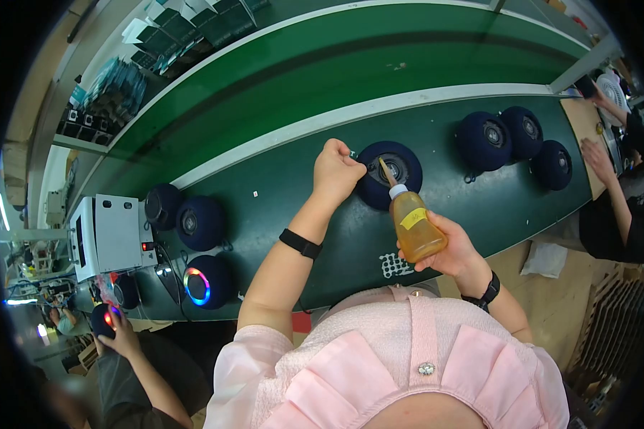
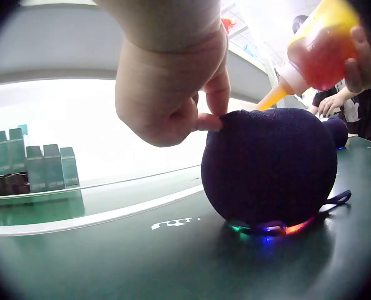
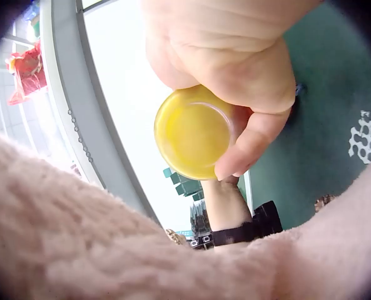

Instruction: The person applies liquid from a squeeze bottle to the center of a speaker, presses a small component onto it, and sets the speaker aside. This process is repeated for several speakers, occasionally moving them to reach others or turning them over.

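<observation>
A dark blue fabric-covered round speaker point(image 1: 371, 194) stands on the green bench with its round end face up. My left hand point(image 1: 338, 173) pinches at the edge of that face with thumb and fingertips; what lies between them is largely hidden. My right hand point(image 1: 451, 247) grips a squeeze bottle point(image 1: 418, 232) of amber liquid, tilted, its long tapered nozzle point(image 1: 387, 171) reaching over the face. In the left wrist view the nozzle tip meets the top of the speaker point(image 2: 270, 169), and coloured lights glow beneath it. The right wrist view shows the bottle's base point(image 3: 196, 136) with fingers curled around.
Several similar speakers stand right point(image 1: 484, 141) and left, one with a lit ring point(image 1: 197, 287). A white perforated sheet point(image 1: 395, 265) lies near the front edge. At the left is a white machine point(image 1: 109, 236). Other people work at both ends; small boxes point(image 2: 45, 167) line a shelf.
</observation>
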Action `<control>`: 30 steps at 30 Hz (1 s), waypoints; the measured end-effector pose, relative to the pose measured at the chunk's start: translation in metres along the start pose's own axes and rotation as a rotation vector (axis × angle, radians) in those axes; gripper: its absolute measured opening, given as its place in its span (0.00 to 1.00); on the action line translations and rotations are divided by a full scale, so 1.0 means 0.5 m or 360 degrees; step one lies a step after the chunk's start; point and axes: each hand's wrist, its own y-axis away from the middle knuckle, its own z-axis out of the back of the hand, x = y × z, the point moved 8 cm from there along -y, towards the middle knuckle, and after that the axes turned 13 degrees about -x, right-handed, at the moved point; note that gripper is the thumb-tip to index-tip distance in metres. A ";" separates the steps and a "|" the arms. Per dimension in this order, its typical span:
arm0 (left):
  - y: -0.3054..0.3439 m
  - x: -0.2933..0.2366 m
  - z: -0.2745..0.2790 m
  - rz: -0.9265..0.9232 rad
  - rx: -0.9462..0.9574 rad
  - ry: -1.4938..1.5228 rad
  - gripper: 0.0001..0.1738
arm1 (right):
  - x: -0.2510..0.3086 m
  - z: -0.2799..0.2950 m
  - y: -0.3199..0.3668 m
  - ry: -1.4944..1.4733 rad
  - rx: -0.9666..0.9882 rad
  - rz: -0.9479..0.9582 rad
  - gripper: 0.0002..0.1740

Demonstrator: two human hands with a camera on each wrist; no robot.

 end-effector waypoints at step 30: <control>-0.063 -0.119 -0.076 -0.0417 0.0298 -0.0816 0.23 | -0.007 -0.002 0.007 0.0033 -0.0160 0.0157 0.29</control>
